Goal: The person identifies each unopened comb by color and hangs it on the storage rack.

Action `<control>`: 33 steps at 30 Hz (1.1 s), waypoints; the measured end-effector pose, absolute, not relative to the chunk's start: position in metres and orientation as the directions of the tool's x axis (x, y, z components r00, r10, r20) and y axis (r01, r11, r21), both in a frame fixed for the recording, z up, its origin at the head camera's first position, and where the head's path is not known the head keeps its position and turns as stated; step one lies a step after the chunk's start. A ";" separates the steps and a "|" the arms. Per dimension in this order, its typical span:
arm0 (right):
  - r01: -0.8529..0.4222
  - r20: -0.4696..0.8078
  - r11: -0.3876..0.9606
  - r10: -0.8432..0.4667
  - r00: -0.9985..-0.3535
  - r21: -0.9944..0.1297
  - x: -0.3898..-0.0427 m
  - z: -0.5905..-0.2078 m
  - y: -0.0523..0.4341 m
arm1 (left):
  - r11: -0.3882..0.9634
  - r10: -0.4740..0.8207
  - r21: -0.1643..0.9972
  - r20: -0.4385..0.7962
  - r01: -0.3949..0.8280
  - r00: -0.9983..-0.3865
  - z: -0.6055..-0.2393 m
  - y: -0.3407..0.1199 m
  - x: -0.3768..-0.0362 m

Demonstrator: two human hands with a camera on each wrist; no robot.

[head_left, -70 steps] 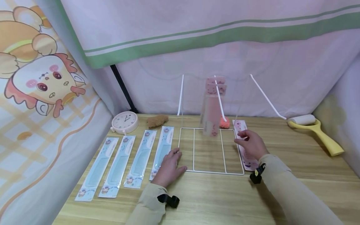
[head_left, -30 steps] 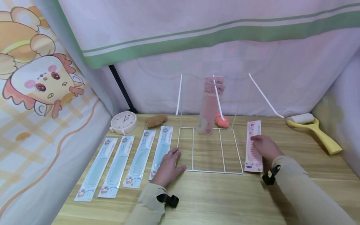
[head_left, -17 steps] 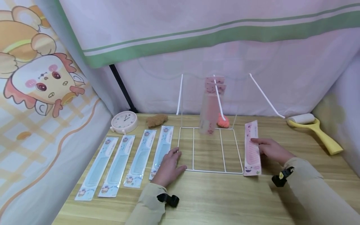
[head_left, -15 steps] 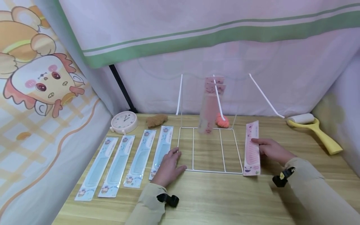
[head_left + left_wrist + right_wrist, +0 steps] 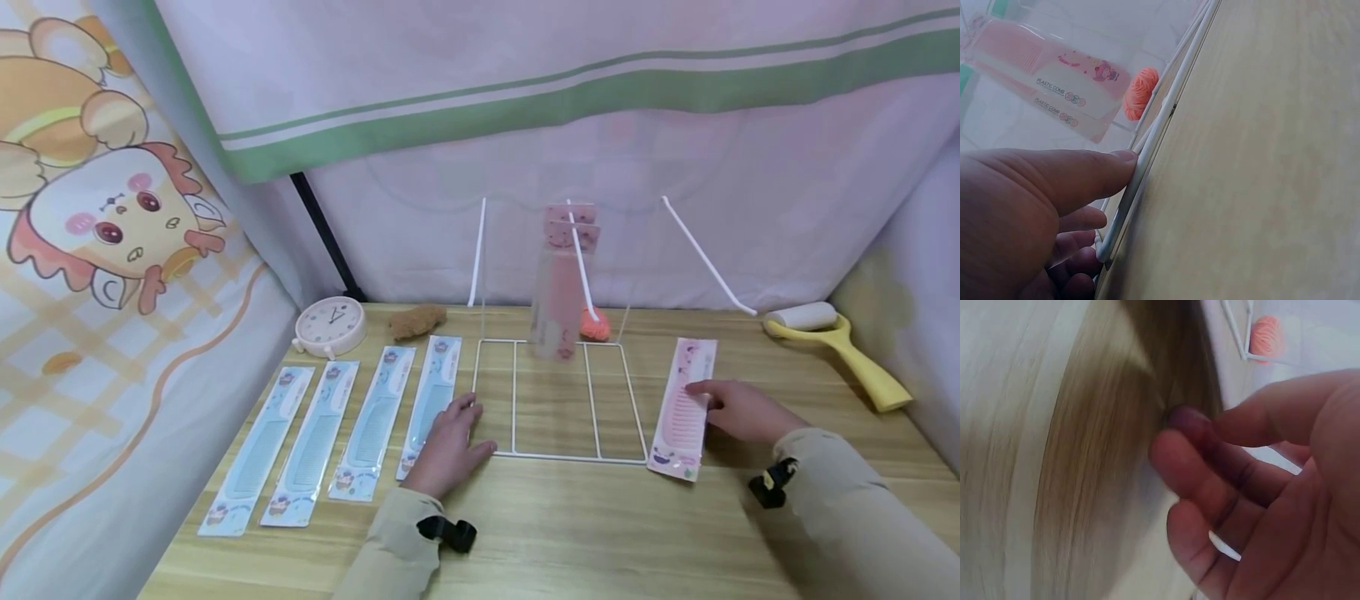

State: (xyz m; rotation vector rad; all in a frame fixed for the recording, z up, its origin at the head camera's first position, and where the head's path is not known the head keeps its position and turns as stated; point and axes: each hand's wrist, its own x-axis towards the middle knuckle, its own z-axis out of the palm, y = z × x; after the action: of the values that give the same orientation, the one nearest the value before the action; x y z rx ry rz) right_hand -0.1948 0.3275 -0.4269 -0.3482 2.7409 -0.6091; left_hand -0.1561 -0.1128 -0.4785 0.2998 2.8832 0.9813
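Lying flat on the table, pink comb packet (image 5: 682,407) sits under right hand (image 5: 738,410)'s relaxed grip fingertips.

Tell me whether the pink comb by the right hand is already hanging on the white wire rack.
No: the pink comb lies flat on the table beside the rack, under the right hand.

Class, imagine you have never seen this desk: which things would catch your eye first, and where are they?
Four blue packaged combs lie in a row on the left of the wooden table. In the middle stands a white wire rack with pink packaged combs hanging from it. The right hand touches another pink packaged comb lying flat beside the rack, while the left hand rests on the rack's base.
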 end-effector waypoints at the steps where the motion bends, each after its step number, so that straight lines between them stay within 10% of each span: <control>1: -0.166 -0.256 0.885 -0.299 -0.919 -0.436 -0.195 -0.427 0.328 | 0.775 0.208 0.612 -0.016 0.155 -0.978 -0.478 -0.113 -0.156; 10: -0.235 -0.148 0.891 -0.312 -0.938 -0.389 -0.200 -0.433 0.321 | 0.776 0.209 0.610 -0.008 0.161 -0.978 -0.480 -0.115 -0.157; 20: -0.423 -0.119 0.903 -0.429 -0.896 -0.067 -0.188 -0.450 0.307 | 0.776 0.221 0.606 0.000 0.176 -0.975 -0.480 -0.114 -0.158; 33: -0.324 -0.159 0.934 -0.346 -0.925 -0.148 -0.189 -0.435 0.306 | 0.774 0.217 0.611 -0.009 0.166 -0.976 -0.480 -0.114 -0.158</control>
State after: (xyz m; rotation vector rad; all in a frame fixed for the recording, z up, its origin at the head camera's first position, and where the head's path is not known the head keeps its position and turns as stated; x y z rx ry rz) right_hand -0.1890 0.3056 -0.4350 -0.5083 2.9085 -0.1772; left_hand -0.1576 -0.1136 -0.4798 0.3120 2.8845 0.9818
